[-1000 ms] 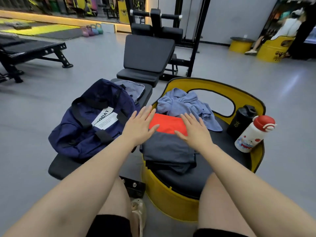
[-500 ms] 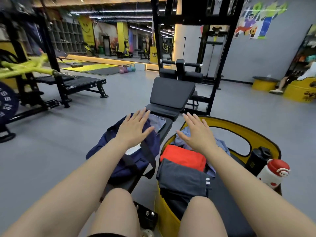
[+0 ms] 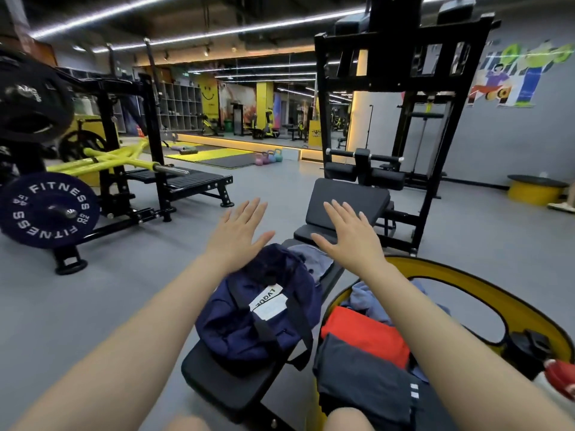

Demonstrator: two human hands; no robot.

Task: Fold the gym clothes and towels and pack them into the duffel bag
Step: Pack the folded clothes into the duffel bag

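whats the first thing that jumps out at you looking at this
Two open hands, left hand and right hand, raised mid-frame, holding nothing. Below them a navy duffel bag lies on a black bench, beside a red garment and dark grey shorts stacked on a yellow seat.

Red-capped bottle point(image 3: 560, 376) cut off at right edge
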